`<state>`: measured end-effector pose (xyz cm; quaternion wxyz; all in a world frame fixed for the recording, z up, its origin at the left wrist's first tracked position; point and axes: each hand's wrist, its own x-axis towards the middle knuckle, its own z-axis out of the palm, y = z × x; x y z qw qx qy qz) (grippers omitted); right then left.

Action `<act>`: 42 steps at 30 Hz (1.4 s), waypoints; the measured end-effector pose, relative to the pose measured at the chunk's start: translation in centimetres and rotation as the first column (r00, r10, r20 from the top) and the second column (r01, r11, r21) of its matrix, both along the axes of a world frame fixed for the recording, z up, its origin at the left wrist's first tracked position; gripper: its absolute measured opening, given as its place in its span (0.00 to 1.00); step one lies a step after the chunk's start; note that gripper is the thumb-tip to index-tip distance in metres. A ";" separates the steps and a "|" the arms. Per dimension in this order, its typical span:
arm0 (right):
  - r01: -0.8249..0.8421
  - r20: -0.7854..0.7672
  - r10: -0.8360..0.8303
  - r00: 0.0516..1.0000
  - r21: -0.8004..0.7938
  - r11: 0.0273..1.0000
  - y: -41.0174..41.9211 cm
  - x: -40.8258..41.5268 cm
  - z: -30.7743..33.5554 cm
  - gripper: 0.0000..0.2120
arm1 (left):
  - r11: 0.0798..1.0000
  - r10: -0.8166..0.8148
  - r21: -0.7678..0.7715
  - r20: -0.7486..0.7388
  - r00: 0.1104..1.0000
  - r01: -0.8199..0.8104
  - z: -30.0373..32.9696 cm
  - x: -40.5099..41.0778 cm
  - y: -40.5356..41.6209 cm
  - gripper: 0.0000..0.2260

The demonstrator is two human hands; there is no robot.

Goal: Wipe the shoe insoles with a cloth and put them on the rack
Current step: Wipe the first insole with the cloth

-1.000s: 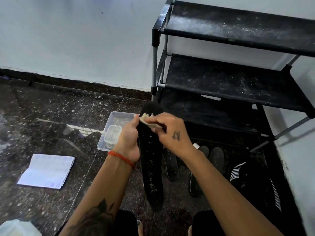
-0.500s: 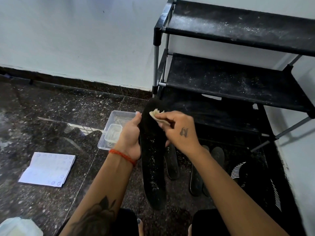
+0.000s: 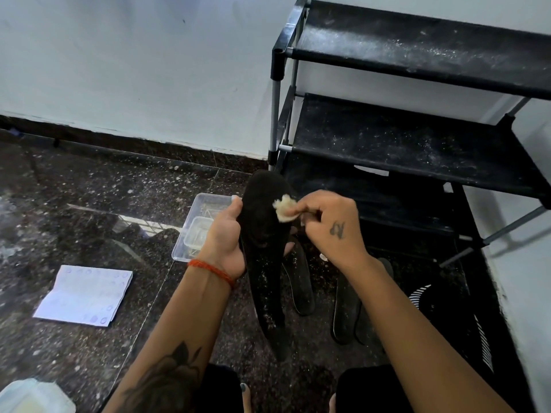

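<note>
A long black felt-faced shoe insole (image 3: pixel 262 248) is being held upright-tilted above the speckled dark stone floor (image 3: pixel 89 204), gripped at its middle by the left hand (image 3: pixel 225 236), whose fingers are being wrapped round its far edge. A small crumpled cream cloth (image 3: pixel 284 207) is being pinched in the curled fingers of the right hand (image 3: pixel 331 225) and pressed against the insole's upper end.

As a judgement, the insole is likely to bend or be twisted out of the grip if hard pressure is being applied so far above the holding point; dust may also be shed onto the other black insoles (image 3: pixel 301 281) lying on the floor just beneath.

The black metal-framed fabric shoe rack (image 3: pixel 417 138) is standing close on the right, its shelves being left open for placing; a clear plastic tray (image 3: pixel 193 231) is lying near the left hand.
</note>
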<state>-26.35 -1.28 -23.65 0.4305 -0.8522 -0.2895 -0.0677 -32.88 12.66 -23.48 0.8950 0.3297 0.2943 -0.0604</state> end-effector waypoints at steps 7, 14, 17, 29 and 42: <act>-0.280 -0.074 0.275 0.959 -0.067 0.958 1.8 -2.0 -0.4 0.18 | 0.998 0.046 0.039 -0.005 0.999 -0.046 0.0 0.1 -0.4 0.25; 0.027 0.031 -0.024 0.999 -0.129 0.991 -0.5 0.9 -1.1 0.16 | 0.998 -0.017 0.061 -0.071 0.997 0.021 0.0 0.0 -0.2 0.28; 0.156 -0.014 -0.155 0.988 0.043 0.987 0.1 1.1 -1.2 0.16 | 0.998 -0.025 0.059 -0.083 0.996 0.030 -0.1 0.0 -0.2 0.28; -0.179 -0.307 0.108 0.946 -0.213 0.961 0.4 -0.6 0.4 0.16 | 0.999 -0.015 0.030 -0.095 0.995 0.018 -0.4 0.1 0.0 0.30; -0.059 -0.276 0.058 0.959 0.005 0.998 1.3 -0.7 -0.6 0.15 | 0.998 -0.049 -0.038 -0.051 0.998 0.047 -0.3 0.0 -0.1 0.29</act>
